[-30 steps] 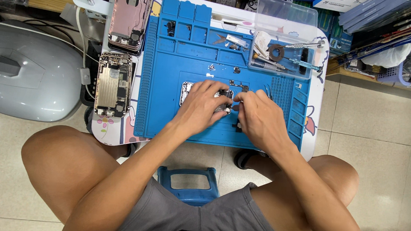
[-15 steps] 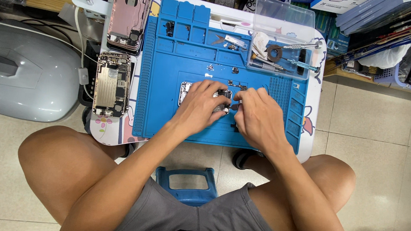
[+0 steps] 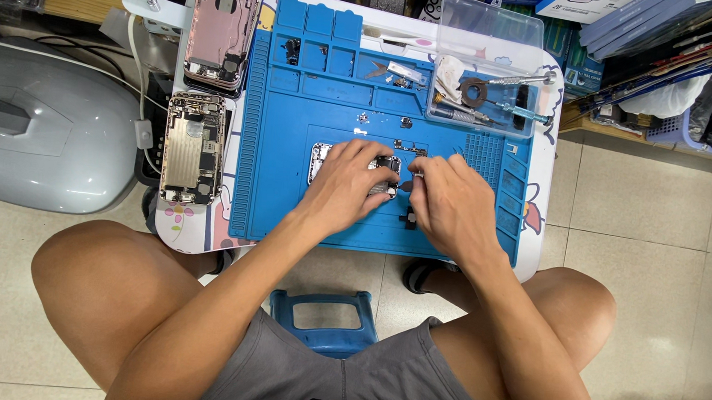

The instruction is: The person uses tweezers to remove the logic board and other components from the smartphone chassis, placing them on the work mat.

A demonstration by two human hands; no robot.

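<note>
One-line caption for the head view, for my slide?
Both hands, left hand and right hand, work on an opened phone on a blue repair mat.

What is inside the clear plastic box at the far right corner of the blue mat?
The clear plastic box holds screwdrivers, a dark ring-shaped roll and something white on its left side. Smaller parts beneath them cannot be told apart.

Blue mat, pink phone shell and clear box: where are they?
Blue mat (image 3: 289, 177), head view: bare left part.
Pink phone shell (image 3: 221, 29), head view: middle of its inside.
Clear box (image 3: 491, 32), head view: its open lid.
</note>
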